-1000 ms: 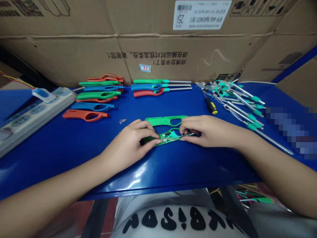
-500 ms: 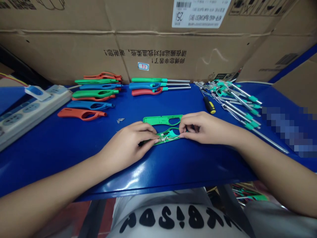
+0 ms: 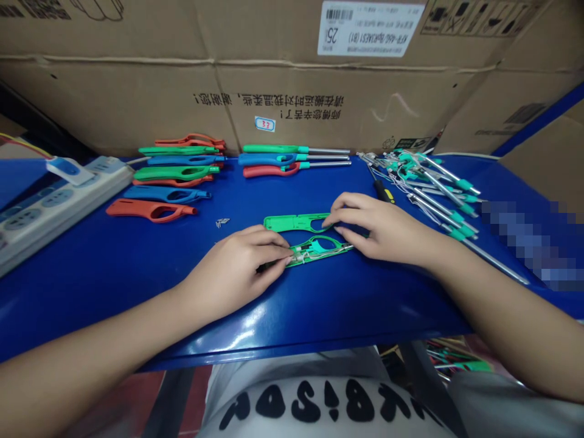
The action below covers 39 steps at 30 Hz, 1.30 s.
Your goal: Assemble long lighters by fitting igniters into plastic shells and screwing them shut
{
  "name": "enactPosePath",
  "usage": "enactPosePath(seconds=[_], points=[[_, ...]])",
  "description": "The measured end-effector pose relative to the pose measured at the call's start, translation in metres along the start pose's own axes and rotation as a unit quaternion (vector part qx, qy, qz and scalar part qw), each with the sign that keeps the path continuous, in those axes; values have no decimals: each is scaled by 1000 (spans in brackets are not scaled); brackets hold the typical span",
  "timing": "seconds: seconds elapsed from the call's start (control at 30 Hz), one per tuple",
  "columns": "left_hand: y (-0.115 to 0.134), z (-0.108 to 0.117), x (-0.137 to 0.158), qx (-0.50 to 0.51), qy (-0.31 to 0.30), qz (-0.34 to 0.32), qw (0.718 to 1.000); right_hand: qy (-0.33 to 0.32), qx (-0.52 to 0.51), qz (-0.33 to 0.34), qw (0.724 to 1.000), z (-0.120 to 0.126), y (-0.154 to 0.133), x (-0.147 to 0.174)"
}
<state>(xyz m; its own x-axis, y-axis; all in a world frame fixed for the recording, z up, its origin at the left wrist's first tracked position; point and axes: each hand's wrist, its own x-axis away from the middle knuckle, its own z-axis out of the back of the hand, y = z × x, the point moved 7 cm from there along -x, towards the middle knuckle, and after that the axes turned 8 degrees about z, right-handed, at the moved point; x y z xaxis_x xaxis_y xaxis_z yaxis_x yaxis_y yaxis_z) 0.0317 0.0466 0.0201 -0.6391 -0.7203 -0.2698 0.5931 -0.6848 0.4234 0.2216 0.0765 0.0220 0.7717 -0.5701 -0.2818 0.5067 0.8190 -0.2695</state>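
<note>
My left hand (image 3: 239,261) is closed on the left end of a green lighter half-shell (image 3: 303,263), its thumb and fingers pinching there. Inside that half-shell lie white wires, a teal trigger (image 3: 316,246) and small fittings; its left end is hidden by my fingers. Just behind it lies the matching green half-shell (image 3: 283,223), apart from it. My right hand (image 3: 381,228) hovers over the right end of this rear half-shell, thumb and fingers apart, one fingertip at its finger loop. Whether that fingertip touches is hard to tell.
Orange, blue and green lighter shells (image 3: 150,210) are lined up at back left, beside a power strip (image 3: 68,201). Several assembled lighters (image 3: 269,159) lie behind. Metal tubes with wires (image 3: 442,194) and a screwdriver (image 3: 387,193) are at right. Small screws (image 3: 222,222) lie left of centre.
My right hand has let go of the front half-shell's right side and moved back to the rear half-shell, its fingers spreading. My left hand stays in place.
</note>
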Motion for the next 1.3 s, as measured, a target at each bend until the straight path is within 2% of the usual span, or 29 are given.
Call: enactPosePath(seconds=[0.1,0.23,0.37,0.47,0.53,0.6,0.63,0.7,0.77,0.83,0.9,1.07,1.3], points=[[3,1,1,-16,7,-17,1000,-6,55,-1,998,-4,11,1],[5,2,2,-27,10,-16,999,13,6,-14,1000,-3,16,0],[5,13,1,-29,51,-5,998,105,-87,-75,988,8,16,-1],[4,26,-1,-66,109,-13,992,167,-234,-183,940,7,26,3],[3,29,-2,-94,121,-22,988,161,-341,-243,894,-1,30,6],[1,28,-3,-92,113,-34,989,137,-397,-268,867,-8,30,7],[0,27,-2,-82,104,-39,990,126,-400,-266,868,-9,29,7],[0,25,-2,-60,87,-38,994,107,-349,-218,905,-5,23,4],[0,23,-1,-43,68,-21,997,75,-254,-124,956,0,11,-2],[1,22,-1,-27,45,2,999,38,-176,-40,983,0,0,-4],[1,20,-2,-14,20,18,1000,8,-146,-4,989,-3,-5,-5],[0,12,-2,4,-32,27,999,-20,-144,16,989,-8,-7,-7],[-6,5,-1,7,-48,32,998,-27,-131,35,990,-12,-7,-6]])
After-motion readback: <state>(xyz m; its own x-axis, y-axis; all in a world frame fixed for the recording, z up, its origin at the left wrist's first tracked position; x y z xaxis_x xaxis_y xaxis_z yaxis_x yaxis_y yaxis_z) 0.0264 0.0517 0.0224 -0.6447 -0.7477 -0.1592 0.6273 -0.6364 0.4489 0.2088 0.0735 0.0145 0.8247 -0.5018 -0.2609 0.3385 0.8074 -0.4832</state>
